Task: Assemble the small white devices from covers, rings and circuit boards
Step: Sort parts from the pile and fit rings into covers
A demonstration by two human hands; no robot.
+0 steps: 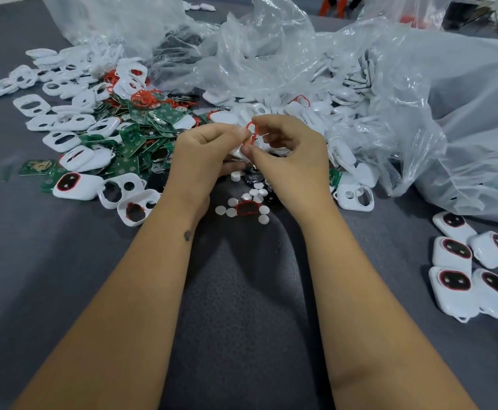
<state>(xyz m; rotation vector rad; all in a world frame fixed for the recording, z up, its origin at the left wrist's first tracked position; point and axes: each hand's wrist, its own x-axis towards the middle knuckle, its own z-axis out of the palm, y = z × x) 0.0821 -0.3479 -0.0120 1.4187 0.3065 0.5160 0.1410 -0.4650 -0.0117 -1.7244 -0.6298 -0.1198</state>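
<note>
Above the desk point(64, 276), left hand point(203, 155) grip pinches white cover point(237, 151) from below, right hand point(286, 152) grip pinches red ring point(251, 130), ring standing just atop cover, between both grips.

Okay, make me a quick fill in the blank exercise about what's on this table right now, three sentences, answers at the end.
1. Both hands, left and right, pinch a thin ring coloured ____.
2. The circuit boards piled left of the hands are ____.
3. The finished devices lie at the person's ____ side.

Answers: red; green; right
</note>
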